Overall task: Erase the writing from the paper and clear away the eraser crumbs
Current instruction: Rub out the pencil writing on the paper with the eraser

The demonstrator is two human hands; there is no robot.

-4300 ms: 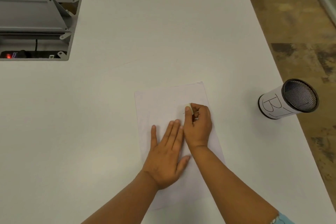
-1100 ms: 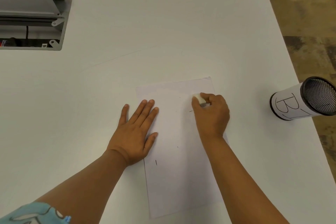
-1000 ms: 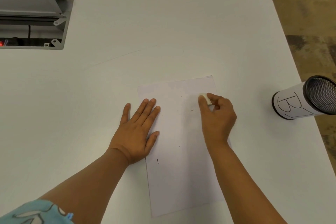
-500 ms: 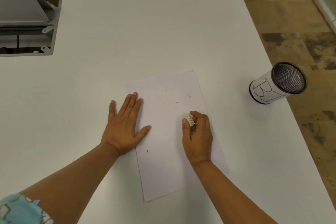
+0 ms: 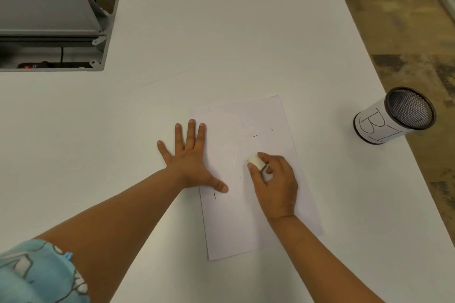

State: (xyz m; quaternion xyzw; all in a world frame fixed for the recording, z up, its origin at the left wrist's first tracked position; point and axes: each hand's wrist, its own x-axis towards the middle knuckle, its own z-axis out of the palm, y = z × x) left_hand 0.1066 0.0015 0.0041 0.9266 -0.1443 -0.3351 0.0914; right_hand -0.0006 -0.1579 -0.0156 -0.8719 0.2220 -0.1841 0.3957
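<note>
Paper (image 5: pixel 248 216) near the bench's (image 5: pixel 221 32) right edge, left hand (image 5: pixel 190 162) flat on its left edge, right hand's (image 5: pixel 275 179) grip pinching the eraser (image 5: pixel 255 161) mid-sheet — marks faint, crumbs indistinct, cup (image 5: pixel 391 118) beside the right edge.

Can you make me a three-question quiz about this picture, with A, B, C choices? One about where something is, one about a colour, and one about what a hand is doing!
1. Where is the mesh cup?
A. on the paper
B. near the table's right edge
C. inside the hatch

2. What colour is the eraser?
A. off-white
B. pink
C. black

3. What is the left hand doing?
A. making a fist
C. holding a pencil
B. lying flat with straight fingers on the paper's left edge

Answers:
1. B, it stands right of the paper beside the table edge.
2. A, a pale block shows between the right hand's fingers.
3. B, the fingers are spread out flat, the thumb on the sheet.
</note>
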